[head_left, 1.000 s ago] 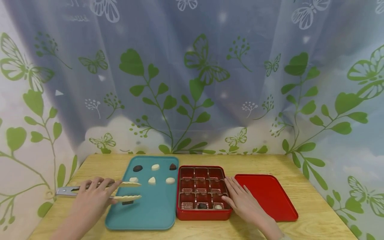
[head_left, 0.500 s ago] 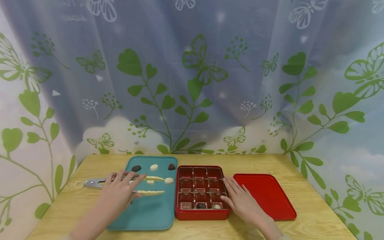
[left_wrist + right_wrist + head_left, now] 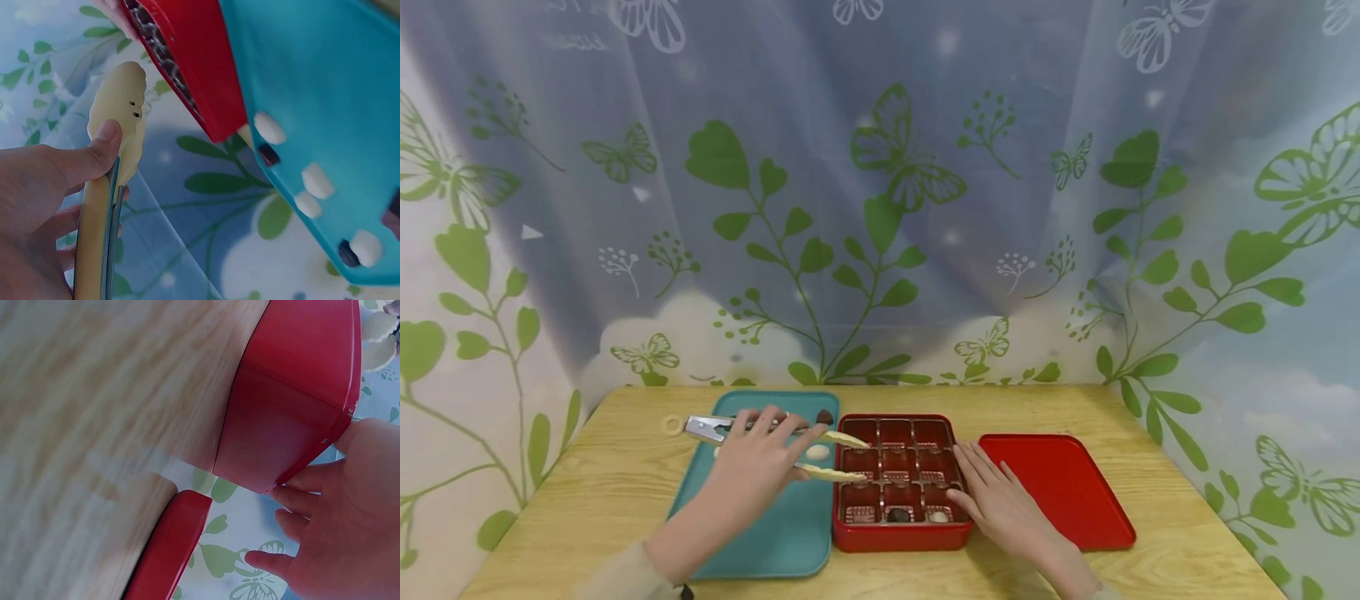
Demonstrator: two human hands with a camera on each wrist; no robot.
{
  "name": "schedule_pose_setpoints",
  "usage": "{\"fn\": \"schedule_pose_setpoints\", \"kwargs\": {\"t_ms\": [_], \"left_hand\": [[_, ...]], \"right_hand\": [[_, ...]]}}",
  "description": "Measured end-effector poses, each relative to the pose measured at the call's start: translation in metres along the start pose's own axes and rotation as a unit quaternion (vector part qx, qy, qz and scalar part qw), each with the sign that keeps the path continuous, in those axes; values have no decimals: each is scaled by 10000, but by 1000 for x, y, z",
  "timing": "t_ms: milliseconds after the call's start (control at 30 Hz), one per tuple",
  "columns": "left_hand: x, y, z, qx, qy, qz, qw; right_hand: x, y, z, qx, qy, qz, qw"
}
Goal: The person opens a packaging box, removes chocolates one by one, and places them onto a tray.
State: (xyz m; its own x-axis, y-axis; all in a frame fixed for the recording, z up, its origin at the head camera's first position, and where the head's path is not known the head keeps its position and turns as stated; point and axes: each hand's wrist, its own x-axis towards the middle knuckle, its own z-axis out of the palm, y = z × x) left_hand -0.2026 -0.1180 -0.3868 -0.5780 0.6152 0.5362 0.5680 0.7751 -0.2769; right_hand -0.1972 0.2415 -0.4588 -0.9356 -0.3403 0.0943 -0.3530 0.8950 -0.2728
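My left hand (image 3: 748, 467) grips a pair of metal tongs with cream scalloped tips (image 3: 842, 476), thumb on one arm in the left wrist view. The tips stand apart above the left rim of a red box (image 3: 901, 538), with nothing seen between them. A clear insert splits the box into several compartments; a dark chocolate (image 3: 898, 516) and a white chocolate (image 3: 938, 517) lie in the front row. My right hand (image 3: 1000, 504), fingers extended, rests against the box's right side. Left of the box lies a blue tray (image 3: 767, 546) bearing several chocolates, some hidden by my left hand.
A red lid (image 3: 1060, 496) lies on the wooden table (image 3: 1180, 533) to the right of the box. A white chocolate (image 3: 817, 452) and a dark chocolate (image 3: 824, 417) sit near the tray's right edge. A patterned curtain (image 3: 880, 208) hangs behind the table.
My left hand has carried the tongs rightward and a little away from me, from over the left of the tray to the box's left rim. My right hand keeps its place on the box.
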Motion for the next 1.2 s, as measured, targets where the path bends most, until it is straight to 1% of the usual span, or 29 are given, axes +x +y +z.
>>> {"fn": "schedule_pose_setpoints", "kwargs": {"t_ms": [267, 433, 567, 667, 733, 833, 933, 1100, 1200], "left_hand": [[28, 27, 3, 298, -161, 568, 9978], [39, 42, 6, 549, -122, 942, 9940], [46, 52, 8, 709, -121, 1137, 9909], [53, 59, 7, 924, -366, 1244, 9872], [57, 64, 6, 1097, -593, 1312, 9835], [63, 71, 4, 1286, -848, 1410, 9780], [70, 77, 2, 1439, -999, 1542, 9724], [78, 89, 0, 1735, -1308, 1741, 9605], [80, 94, -1, 1887, -1339, 1774, 9565]], "right_hand": [[0, 1, 0, -11, 37, -13, 10000], [0, 1, 1, 3, 58, -32, 10000], [0, -1, 0, 7, 88, -45, 10000], [0, -1, -1, -12, 119, -42, 9999], [0, -1, -1, -32, 128, -46, 9999], [0, 0, 0, -67, 133, -56, 9999], [1, 1, 0, -92, 149, -62, 9998], [1, 1, 1, -99, 148, -64, 9998], [0, 1, 1, -125, 136, -63, 9998]]}}
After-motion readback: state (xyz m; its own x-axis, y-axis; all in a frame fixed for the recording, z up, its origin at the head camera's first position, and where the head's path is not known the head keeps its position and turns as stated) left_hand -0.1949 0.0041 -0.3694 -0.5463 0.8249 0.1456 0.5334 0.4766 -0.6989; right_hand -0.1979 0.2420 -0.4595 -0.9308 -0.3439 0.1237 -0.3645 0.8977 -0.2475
